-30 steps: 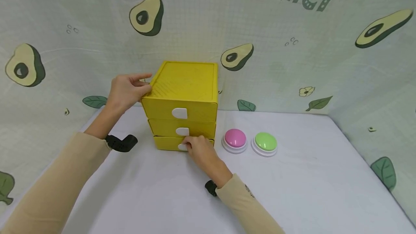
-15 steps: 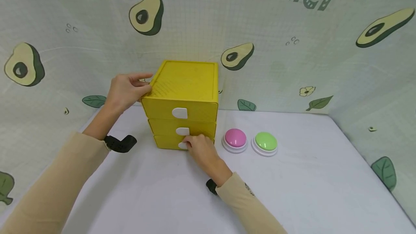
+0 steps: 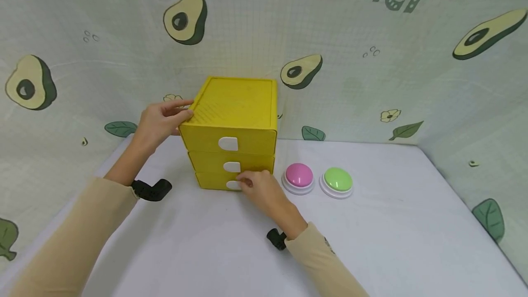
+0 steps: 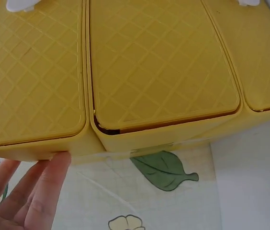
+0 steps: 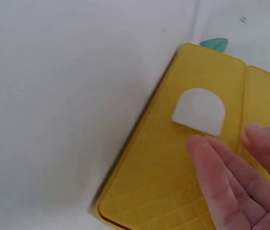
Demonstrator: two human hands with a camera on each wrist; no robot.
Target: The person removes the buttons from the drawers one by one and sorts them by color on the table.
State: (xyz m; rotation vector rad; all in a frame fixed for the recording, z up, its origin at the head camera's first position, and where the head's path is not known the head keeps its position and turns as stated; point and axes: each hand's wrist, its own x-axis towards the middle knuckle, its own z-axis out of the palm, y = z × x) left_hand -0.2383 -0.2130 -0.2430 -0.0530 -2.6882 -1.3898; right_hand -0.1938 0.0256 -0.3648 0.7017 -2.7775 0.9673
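A yellow three-drawer box [image 3: 235,104] stands at the back of the white table, with a white tab on each drawer front. My left hand [image 3: 158,120] rests against its upper left side, and the left wrist view shows straight fingers [image 4: 49,191] touching the side wall. My right hand [image 3: 264,191] is in front of the bottom drawer [image 3: 212,181], just right of its tab [image 3: 233,185]. In the right wrist view the bottom tab [image 5: 199,110] shows free of the fingertips, and thumb and fingers are apart with nothing between them. All three drawers are pushed in.
A pink push button [image 3: 299,175] and a green push button [image 3: 338,179], both on white bases, sit right of the box. Behind it hangs a cloth [image 3: 247,22] printed with avocados and leaves. A black wrist camera [image 3: 152,190] is strapped to the left wrist.
The bottom drawer has slid in slightly, and the dark gap above it is gone. My right hand has let go of its tab and shifted right. My left fingers have dropped a little.
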